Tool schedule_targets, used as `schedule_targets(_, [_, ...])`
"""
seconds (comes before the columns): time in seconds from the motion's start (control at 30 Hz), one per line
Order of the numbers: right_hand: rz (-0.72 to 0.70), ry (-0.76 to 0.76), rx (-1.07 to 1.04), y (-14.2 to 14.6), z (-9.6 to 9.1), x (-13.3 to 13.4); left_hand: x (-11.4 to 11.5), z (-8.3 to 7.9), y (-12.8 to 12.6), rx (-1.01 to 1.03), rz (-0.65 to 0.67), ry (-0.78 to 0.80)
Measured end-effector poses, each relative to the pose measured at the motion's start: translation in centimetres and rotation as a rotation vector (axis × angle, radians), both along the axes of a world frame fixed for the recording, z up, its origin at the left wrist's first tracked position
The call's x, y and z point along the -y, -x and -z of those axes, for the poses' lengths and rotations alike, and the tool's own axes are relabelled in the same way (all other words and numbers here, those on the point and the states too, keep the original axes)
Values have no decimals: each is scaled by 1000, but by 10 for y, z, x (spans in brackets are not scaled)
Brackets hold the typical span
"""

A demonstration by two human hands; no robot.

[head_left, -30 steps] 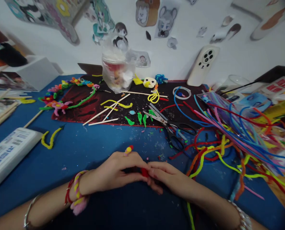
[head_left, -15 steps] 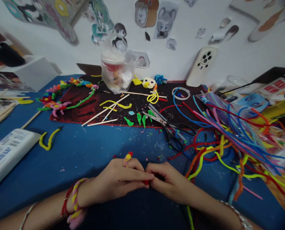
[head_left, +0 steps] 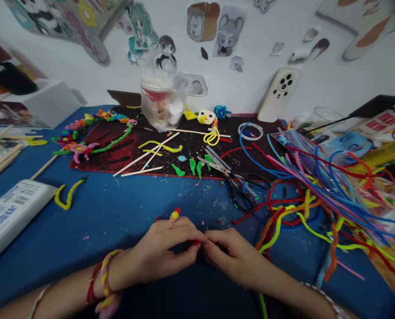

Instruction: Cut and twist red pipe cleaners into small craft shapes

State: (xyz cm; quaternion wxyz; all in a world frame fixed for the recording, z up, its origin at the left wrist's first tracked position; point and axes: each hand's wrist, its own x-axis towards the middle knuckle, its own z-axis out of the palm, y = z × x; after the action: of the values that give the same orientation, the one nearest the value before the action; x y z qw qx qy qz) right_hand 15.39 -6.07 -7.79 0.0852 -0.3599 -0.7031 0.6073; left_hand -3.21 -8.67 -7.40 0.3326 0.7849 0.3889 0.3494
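Note:
My left hand [head_left: 171, 243] is closed in a pinch on a small red piece [head_left: 196, 242], mostly covered by the fingers. A ring with a yellow and red tip [head_left: 175, 215] sits on one of its fingers. My right hand [head_left: 229, 254] is pinched too, its fingertips meeting those of the left; what they hold is hidden. Beyond the hands lie black-handled scissors [head_left: 239, 186], blades partly spread, next to several small green twisted pieces [head_left: 193, 165]. Pipe cleaners [head_left: 284, 212] in red, orange and yellow spread to the right of my right hand.
A colourful pipe-cleaner garland [head_left: 113, 141] lies on the dark mat [head_left: 101, 159]. A bagged cup [head_left: 160, 102] and a phone [head_left: 280, 95] stand by the wall. White packs [head_left: 14, 217] sit at the left; thin sticks [head_left: 147, 153] cross on the mat.
My left fingers have bent and drawn slightly away, so the fingertips now meet higher and the red piece sits a little further left. Objects on the table have stayed put.

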Motion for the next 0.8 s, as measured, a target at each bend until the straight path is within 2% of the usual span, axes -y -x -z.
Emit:
schedule_targets(0.13, [6,356,-78,-1,-6,0,6,-3,-4,95,-89,-70])
schedule_targets(0.2, [0,452,-135,-1,-8,-2,7,-5,-7,137,-138,-65])
schedule_targets(0.33, [20,431,-152,-1,-5,-5,4,-6,-6,113,-219,16])
schedule_targets(0.47, [8,388,-123,-1,1,-7,-8,-1,2,9,-292,169])
schedule_targets(0.57, [-99,377,-61,-2,-2,-5,-18,3,10,-61,-397,194])
schedule_targets(0.63, [-204,391,-36,-4,-6,-2,-23,5,14,-131,-419,163])
schedule_targets(0.7, [-297,387,-36,-6,-9,1,-26,7,17,-205,-401,147])
schedule_targets(0.8, [-411,300,-65,-8,-10,2,-29,11,19,-303,-366,142])
